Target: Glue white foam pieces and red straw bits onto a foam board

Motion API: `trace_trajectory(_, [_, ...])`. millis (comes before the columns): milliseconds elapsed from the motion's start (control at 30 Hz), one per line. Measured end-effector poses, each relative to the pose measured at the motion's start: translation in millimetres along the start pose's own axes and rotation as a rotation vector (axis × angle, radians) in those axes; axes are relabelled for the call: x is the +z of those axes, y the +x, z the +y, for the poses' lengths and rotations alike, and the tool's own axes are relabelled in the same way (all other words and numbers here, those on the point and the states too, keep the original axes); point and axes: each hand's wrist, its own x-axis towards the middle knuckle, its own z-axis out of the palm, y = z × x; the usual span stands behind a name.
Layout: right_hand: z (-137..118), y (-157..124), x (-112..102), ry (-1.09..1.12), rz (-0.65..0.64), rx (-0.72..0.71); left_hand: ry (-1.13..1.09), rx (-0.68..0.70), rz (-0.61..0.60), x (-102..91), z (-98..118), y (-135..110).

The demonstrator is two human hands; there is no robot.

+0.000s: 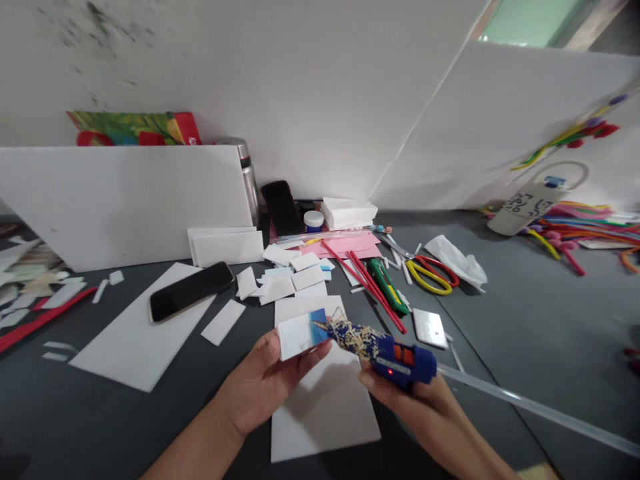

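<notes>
My left hand (267, 380) is closed around a small white foam-board piece (296, 335) with a blue strip along its right side. In my right hand (410, 407) I grip a blue glue gun (400, 360) whose red light is lit. Its nozzle, crusted with dried glue strands, points left, with the tip at the blue strip; whether it touches cannot be made out. A long clear glue stick (530, 403) runs out of the gun's back to the right. Below both hands lies a white board sheet (325, 420) on the dark table.
A smartphone (191, 291) rests on a white sheet at left. Several white board cut-offs (277, 289) lie ahead. Toward the right are red sticks (375, 290), a green cutter (389, 287), scissors (430, 277) and crumpled tissue (457, 261). A tilted bottle (525, 205) stands near pipe cleaners.
</notes>
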Motion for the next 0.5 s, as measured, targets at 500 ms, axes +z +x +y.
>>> trace_trajectory(500, [2.9,-4.9,-2.4,-0.005,-0.096,-0.010,-0.002,0.004,0.018,2.3,5.4,-0.2])
